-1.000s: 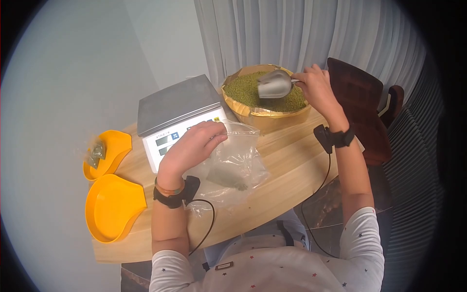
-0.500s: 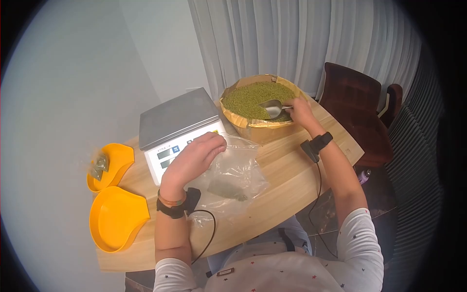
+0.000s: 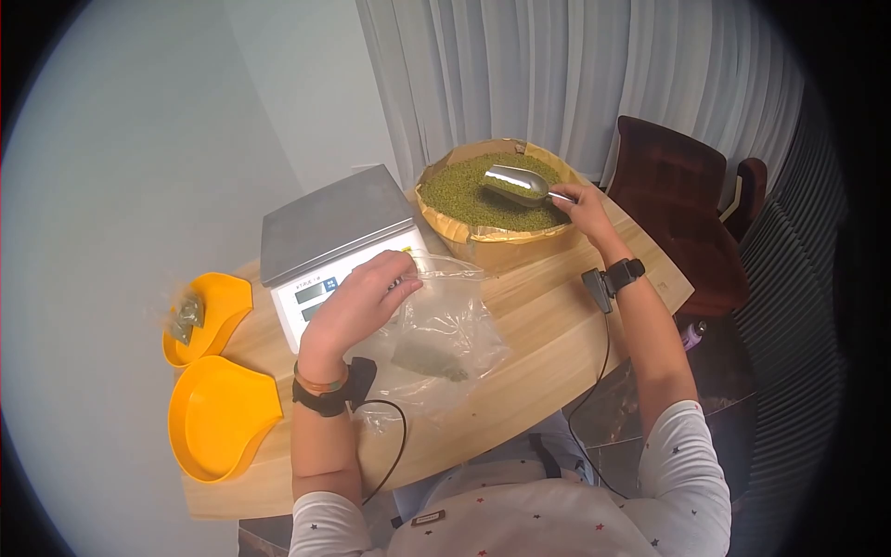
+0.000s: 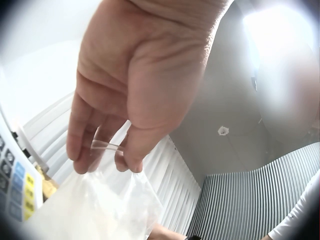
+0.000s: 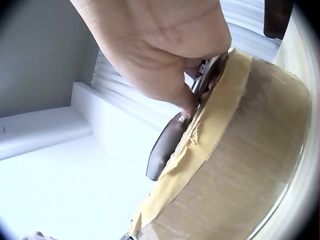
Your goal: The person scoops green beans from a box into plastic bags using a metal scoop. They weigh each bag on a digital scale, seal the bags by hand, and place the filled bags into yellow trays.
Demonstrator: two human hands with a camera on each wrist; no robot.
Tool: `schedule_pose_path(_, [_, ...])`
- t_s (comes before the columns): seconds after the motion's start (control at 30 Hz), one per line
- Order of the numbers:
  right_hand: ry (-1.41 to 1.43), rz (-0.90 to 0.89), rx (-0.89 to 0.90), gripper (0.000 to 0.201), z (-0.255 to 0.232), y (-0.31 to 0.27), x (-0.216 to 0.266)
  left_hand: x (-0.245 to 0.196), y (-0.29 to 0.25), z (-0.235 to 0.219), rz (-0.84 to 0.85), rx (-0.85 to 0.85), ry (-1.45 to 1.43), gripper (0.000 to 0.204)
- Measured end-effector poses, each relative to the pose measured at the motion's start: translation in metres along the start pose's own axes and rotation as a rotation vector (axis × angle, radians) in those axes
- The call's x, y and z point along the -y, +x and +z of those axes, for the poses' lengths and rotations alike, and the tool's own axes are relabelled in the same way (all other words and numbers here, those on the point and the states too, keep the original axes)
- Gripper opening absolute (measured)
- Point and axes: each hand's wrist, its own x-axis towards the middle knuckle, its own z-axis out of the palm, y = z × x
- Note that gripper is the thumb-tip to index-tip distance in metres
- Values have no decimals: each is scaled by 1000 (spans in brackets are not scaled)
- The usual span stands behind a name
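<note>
My right hand grips the handle of a metal scoop, whose bowl carries some small green beans. Below it, a round paper-lined cardboard tub is filled with the same green beans. In the right wrist view, the scoop shows partly behind the tub's taped rim. My left hand holds a clear plastic bag by its mouth. In the left wrist view, fingers and thumb are at the top edge of the bag. A little green content lies low in the bag.
A white scale with a grey plate stands left of the tub. Two yellow trays sit at the table's left; small filled bags lie in the farther one. A dark red chair stands beyond the table.
The scoop moved down into the beans, then came up level with beans in it. My right hand followed it; my left hand stayed at the bag.
</note>
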Motion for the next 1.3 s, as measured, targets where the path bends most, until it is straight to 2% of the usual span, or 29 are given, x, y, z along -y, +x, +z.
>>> schedule_pose_path(0.2, [-4, -54, 24, 24, -2, -6, 14, 3, -2, -7, 19, -21, 0, 18])
schedule_pose_path(0.27, [73, -71, 99, 28, -5, -12, 35, 4, -1, -7, 29, -24, 1, 18])
schedule_pose_path(0.4, [13, -167, 157, 27, -7, -26, 83, 5, 0, -4, 45, -20, 2, 15])
schedule_pose_path(0.47, [30, -187, 325, 25, -6, -30, 100, 5, 0, -3, 44, -24, -1, 15])
schedule_pose_path(0.5, [30, -186, 329, 25, -5, -30, 105, 5, 0, -2, 49, -32, -4, 15])
schedule_pose_path(0.57, [-40, -367, 391, 25, -1, -32, 114, 6, -1, -3, 49, -40, -7, 15])
schedule_pose_path(0.6, [-38, -366, 396, 25, -1, -34, 121, 6, -1, -3, 53, -38, -2, 15])
schedule_pose_path(0.67, [-275, -490, 403, 26, -1, -39, 137, 6, -1, -4, 51, -35, 4, 15])
schedule_pose_path(0.7, [-272, -489, 408, 26, 1, -42, 145, 6, -1, -5, 59, -42, -7, 15])
schedule_pose_path(0.77, [-445, -756, 323, 25, 5, -48, 160, 5, 0, -5, 63, -48, -19, 15])
schedule_pose_path(0.8, [-443, -753, 327, 25, 6, -53, 169, 5, 0, -4, 63, -47, -26, 16])
schedule_pose_path(0.87, [-671, -887, 247, 22, 8, -64, 186, 2, 2, -6, 59, -41, -38, 16])
schedule_pose_path(0.97, [-726, -959, 211, 21, 12, -72, 203, -5, 6, -13, 17, 6, -41, 17])
schedule_pose_path(1.1, [-713, -959, 181, 22, 8, -71, 205, -8, 6, -20, 1, 4, -6, 17])
schedule_pose_path(1.2, [-693, -860, 163, 23, -3, -60, 193, -4, -3, -22, -10, -22, 21, 17])
schedule_pose_path(1.3, [-657, -744, 67, 22, -13, -42, 166, -4, -8, -26, -36, -48, 20, 17])
